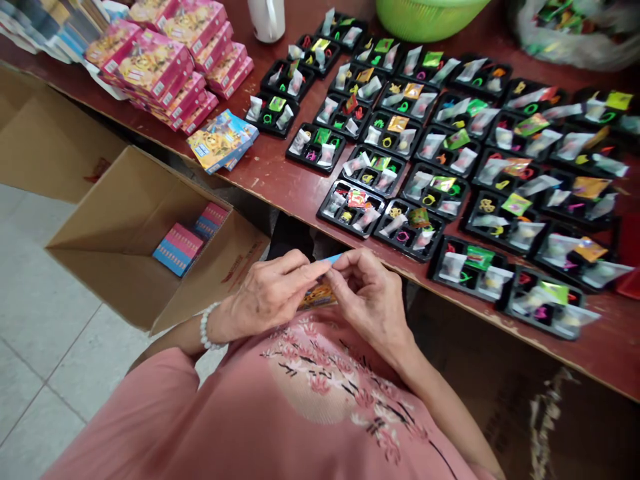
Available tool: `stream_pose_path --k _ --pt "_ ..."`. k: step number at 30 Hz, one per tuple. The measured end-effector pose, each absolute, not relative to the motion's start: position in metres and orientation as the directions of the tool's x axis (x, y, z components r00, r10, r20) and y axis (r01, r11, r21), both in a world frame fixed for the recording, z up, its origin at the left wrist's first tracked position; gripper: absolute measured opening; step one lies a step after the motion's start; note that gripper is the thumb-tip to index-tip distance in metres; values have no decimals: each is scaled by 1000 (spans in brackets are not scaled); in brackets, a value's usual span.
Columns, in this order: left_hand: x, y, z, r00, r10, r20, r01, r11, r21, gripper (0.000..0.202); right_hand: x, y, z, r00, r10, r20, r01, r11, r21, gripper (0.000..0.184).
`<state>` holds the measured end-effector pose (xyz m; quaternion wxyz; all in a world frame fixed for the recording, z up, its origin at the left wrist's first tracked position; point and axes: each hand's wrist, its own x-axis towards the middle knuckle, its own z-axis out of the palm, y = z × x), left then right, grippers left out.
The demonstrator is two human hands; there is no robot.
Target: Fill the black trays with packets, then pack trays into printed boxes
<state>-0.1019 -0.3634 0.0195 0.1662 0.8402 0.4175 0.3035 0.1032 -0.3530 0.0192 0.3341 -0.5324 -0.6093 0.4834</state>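
Close to my body, my left hand [280, 287] and my right hand [373, 300] hold a small printed box [317, 295] between them. A blue edge of it shows above the fingertips, and an orange printed face shows below; the rest is hidden by the hands. Both hands are closed, with thumbs and fingers pinched at the box's upper edge. Flat blue printed boxes [223, 140] lie in a small pile on the table's near edge, ahead and to the left of my hands.
On the red table [280, 180] stand rows of black compartment trays [395, 230] with wrapped pieces. Pink boxes [155, 70] are stacked at the left, near a white mug [267, 20]. A green basket [430, 17] stands behind. Below, an open carton [125, 267] holds pink-and-blue boxes [179, 249].
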Motion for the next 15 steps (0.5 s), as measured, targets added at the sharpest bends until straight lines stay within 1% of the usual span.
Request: stream_pose_path --k 3,6,8,10,11,15 --pt "-103 -361 22 488 826 282 614 -554 562 35 103 -353 19 -212 971 -114 301 -46 -952 16" --pt "-103 -360 24 446 852 274 594 -511 621 35 104 -353 17 -225 964 -143 249 -85 -965 17" --pt "-103 -361 24 414 872 262 578 -474 664 44 105 -353 17 -229 959 -166 230 -112 -967 18" --pt "-104 -362 25 416 871 262 554 -472 686 53 105 -354 18 -229 958 -173 221 -122 -968 18" --pt "-104 -362 25 434 860 269 543 -488 683 53 105 -354 18 -227 959 -169 217 -119 -969 17" --pt "-106 -362 25 512 807 296 549 -572 609 40 105 -353 21 -221 965 -143 217 -94 -972 16"
